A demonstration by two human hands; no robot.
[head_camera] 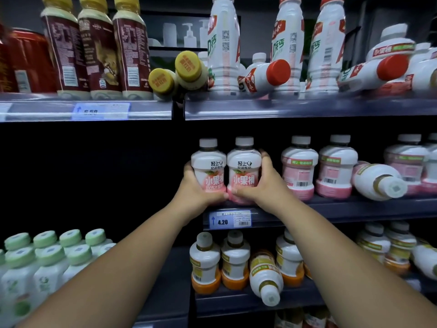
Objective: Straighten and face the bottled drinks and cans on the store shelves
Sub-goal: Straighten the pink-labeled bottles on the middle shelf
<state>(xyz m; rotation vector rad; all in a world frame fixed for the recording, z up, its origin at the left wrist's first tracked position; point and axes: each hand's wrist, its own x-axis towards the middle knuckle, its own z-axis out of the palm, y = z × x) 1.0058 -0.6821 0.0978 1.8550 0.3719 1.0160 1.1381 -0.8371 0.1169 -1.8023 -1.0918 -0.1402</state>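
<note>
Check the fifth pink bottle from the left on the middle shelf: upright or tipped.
Tipped. The pink bottle lies on its side, cap pointing out toward the camera; the neighbour on its left stands upright.

Pretty dim, the shelf recesses point(94, 174) go almost black. Top row's white plastic red-capped bottles point(222, 43) smear with motion blur; the two pink-and-white plastic bottles point(208, 164) mid-frame look sharp. Wide-angle lens bends the edges noticeably.

Peach bottles point(243, 170) are showing white shoulders, pink bases, grey caps, dark lettering. Juice bottles point(205, 263) below are showing white over orange bases. Lower-left bottles point(48, 266) are wearing pale green caps. Coffee bottles point(98, 50) are showing brown labels, yellow caps. Price tag point(230, 219) is showing blue.
</note>
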